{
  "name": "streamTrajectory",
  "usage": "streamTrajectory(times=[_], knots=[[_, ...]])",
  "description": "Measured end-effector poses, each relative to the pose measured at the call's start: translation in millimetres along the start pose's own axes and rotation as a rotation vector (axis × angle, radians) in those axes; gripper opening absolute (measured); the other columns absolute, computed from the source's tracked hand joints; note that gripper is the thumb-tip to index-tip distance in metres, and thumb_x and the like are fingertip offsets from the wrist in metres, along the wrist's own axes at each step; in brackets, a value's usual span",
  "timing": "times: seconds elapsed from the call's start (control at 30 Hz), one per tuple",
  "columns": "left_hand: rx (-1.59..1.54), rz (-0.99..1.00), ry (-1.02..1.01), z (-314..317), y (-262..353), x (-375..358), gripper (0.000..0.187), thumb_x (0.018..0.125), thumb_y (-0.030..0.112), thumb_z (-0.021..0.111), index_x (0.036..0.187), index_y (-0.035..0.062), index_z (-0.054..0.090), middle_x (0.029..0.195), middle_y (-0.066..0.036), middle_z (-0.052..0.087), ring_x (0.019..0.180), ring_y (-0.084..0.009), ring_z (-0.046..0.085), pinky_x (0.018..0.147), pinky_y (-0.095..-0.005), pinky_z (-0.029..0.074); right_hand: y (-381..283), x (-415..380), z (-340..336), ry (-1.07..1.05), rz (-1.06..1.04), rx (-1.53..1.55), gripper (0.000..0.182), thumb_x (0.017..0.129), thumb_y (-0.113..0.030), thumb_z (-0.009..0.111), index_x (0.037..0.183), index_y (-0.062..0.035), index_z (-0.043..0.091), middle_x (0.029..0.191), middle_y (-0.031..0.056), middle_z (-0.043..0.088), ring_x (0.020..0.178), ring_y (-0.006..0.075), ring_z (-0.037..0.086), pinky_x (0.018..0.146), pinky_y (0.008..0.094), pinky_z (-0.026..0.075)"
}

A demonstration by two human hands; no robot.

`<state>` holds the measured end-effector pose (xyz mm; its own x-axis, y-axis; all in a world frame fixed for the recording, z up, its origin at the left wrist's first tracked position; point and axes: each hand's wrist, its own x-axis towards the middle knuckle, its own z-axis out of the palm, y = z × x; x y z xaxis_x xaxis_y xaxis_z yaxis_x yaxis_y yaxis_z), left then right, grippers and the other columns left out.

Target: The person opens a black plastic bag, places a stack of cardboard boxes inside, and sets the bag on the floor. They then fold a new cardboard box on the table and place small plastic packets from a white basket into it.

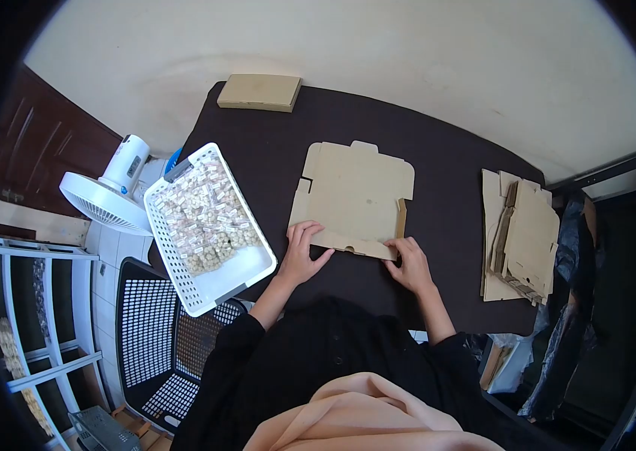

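Observation:
An unfolded cardboard box blank (355, 192) lies on the dark table in front of me. Its right side flap stands partly raised. My left hand (303, 254) rests at the blank's near left corner, fingers apart, with fingertips on the cardboard. At the near right corner, my right hand (410, 264) grips the edge of the cardboard between thumb and fingers. A small notch shows in the near edge between the two hands.
A white basket (252, 263) of small labelled packets is at the left. One closed cardboard box (260, 92) sits at the far left edge. Flat cardboard pieces (530, 237) are stacked at the right. A white fan (107, 197) and a black crate (141, 331) stand beyond the table's left side.

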<state>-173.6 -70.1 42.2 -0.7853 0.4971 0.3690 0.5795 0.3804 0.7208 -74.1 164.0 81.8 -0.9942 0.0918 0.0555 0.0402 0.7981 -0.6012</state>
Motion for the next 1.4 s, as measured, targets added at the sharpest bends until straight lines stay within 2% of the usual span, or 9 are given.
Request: streamTrajectory(times=[0.17,0.23,0.37,0.47,0.63,0.83,1.1,1.23,1.4], knots=[[0.003,0.014,0.003,3,-4,-1,0.036,0.068,0.014,0.070,0.097,0.0046,0.051,0.108,-0.013,0.046,0.105,-0.0294,0.040,0.091,-0.0384,0.033,-4,4,-4,-0.095,0.041,-0.046,0.026,0.066,-0.011,0.067,0.090,-0.0059,0.059,0.091,0.0078,0.057,0.084,0.0267,0.054,0.074,0.0356,0.046],[0.049,0.018,-0.008,3,-3,-1,0.031,0.069,0.014,0.069,0.094,0.0060,0.053,0.107,-0.010,0.046,0.106,-0.0273,0.040,0.092,-0.0378,0.031,-1,4,3,0.051,-0.163,-0.048,0.023,0.068,-0.014,0.067,0.089,-0.0061,0.061,0.095,0.0066,0.056,0.083,0.0252,0.054,0.072,0.0365,0.046],[0.149,-0.004,-0.014,2,2,-1,0.025,0.071,0.015,0.067,0.091,0.0093,0.055,0.105,-0.006,0.048,0.106,-0.0247,0.041,0.091,-0.0381,0.029,-3,3,4,0.018,-0.167,-0.095,0.022,0.071,-0.018,0.067,0.088,-0.0062,0.062,0.096,0.0058,0.054,0.086,0.0240,0.054,0.072,0.0366,0.045],[0.149,-0.002,-0.034,5,-2,-3,0.021,0.071,0.016,0.067,0.089,0.0119,0.056,0.102,-0.003,0.049,0.105,-0.0218,0.041,0.090,-0.0381,0.026,-12,0,5,0.039,-0.094,-0.148,0.019,0.073,-0.020,0.066,0.086,-0.0070,0.062,0.090,0.0055,0.053,0.085,0.0229,0.053,0.070,0.0355,0.041],[0.251,0.040,-0.024,5,3,-4,0.019,0.070,0.015,0.067,0.086,0.0155,0.057,0.094,0.003,0.051,0.103,-0.0196,0.042,0.087,-0.0384,0.022,-18,-5,14,0.083,-0.074,-0.310,0.015,0.073,-0.016,0.063,0.087,-0.0126,0.061,0.082,0.0031,0.050,0.081,0.0200,0.048,0.071,0.0336,0.033],[0.287,0.069,-0.036,8,0,-6,0.017,0.071,0.015,0.066,0.085,0.0166,0.057,0.090,0.004,0.052,0.099,-0.0172,0.044,0.085,-0.0387,0.022,-31,-1,29,0.196,-0.181,-0.353,0.017,0.073,-0.014,0.062,0.089,-0.0125,0.058,0.085,0.0026,0.051,0.085,0.0203,0.048,0.076,0.0346,0.033],[0.361,0.072,-0.062,7,6,-10,0.013,0.073,0.018,0.064,0.084,0.0166,0.057,0.086,0.004,0.051,0.096,-0.0159,0.046,0.081,-0.0396,0.023,-32,2,58,0.155,-0.162,-0.253,0.014,0.076,-0.007,0.053,0.090,-0.0071,0.055,0.084,0.0068,0.050,0.083,0.0232,0.048,0.075,0.0363,0.035],[0.381,0.062,-0.122,3,19,-19,0.012,0.075,0.020,0.062,0.086,0.0171,0.057,0.084,0.004,0.050,0.090,-0.0148,0.047,0.080,-0.0401,0.024,-30,-7,48,0.115,-0.200,-0.230,0.015,0.075,-0.005,0.053,0.089,-0.0068,0.055,0.083,0.0068,0.049,0.082,0.0235,0.048,0.075,0.0363,0.035],[0.357,0.107,-0.090,4,19,-35,0.012,0.074,0.018,0.063,0.085,0.0167,0.058,0.082,0.004,0.050,0.085,-0.0147,0.048,0.077,-0.0394,0.026,-30,-22,52,0.136,-0.242,-0.229,0.014,0.074,-0.006,0.055,0.088,-0.0062,0.055,0.085,0.0076,0.049,0.084,0.0241,0.048,0.076,0.0367,0.034]])
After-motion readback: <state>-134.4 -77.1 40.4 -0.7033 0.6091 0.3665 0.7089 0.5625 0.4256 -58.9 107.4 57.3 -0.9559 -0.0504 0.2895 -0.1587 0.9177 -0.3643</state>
